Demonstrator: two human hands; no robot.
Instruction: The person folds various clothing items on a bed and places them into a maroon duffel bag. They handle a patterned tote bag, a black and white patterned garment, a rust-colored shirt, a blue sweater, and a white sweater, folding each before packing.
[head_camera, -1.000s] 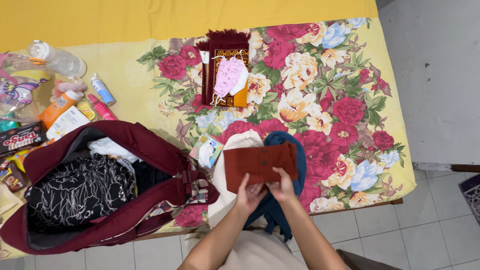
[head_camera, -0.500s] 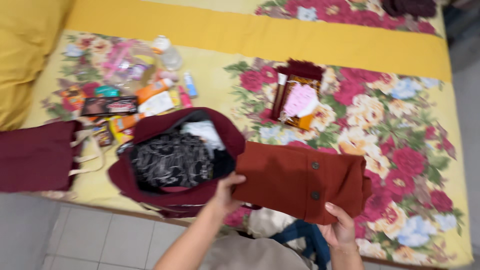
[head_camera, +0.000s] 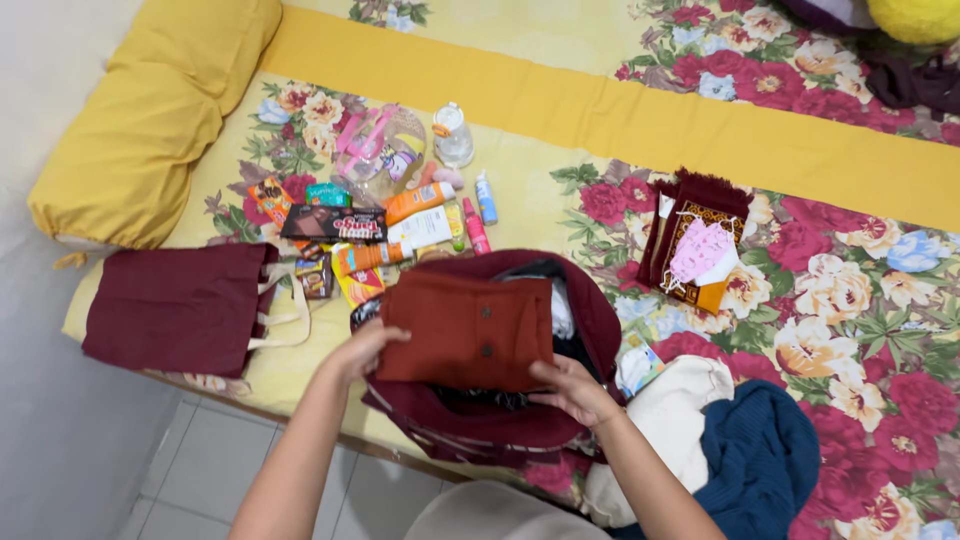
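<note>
A folded rust-red garment with dark buttons (head_camera: 468, 330) lies over the mouth of an open maroon bag (head_camera: 590, 300) at the bed's near edge. My left hand (head_camera: 362, 350) grips the garment's left lower corner. My right hand (head_camera: 572, 388) holds its right lower edge. Black patterned cloth shows under the garment inside the bag.
Right of the bag lie a cream cloth (head_camera: 672, 408) and a blue knit (head_camera: 760, 460). A maroon tote (head_camera: 180, 308) lies at the left. Bottles, tubes and snack packs (head_camera: 390, 215) sit behind the bag. A folded mat with a pink mask (head_camera: 698, 245) lies farther right. A yellow pillow (head_camera: 150, 120) is at the far left.
Both hands carried the rust-red garment left from above the cream and blue clothes to over the open maroon bag. The view swung left and pulled back.
</note>
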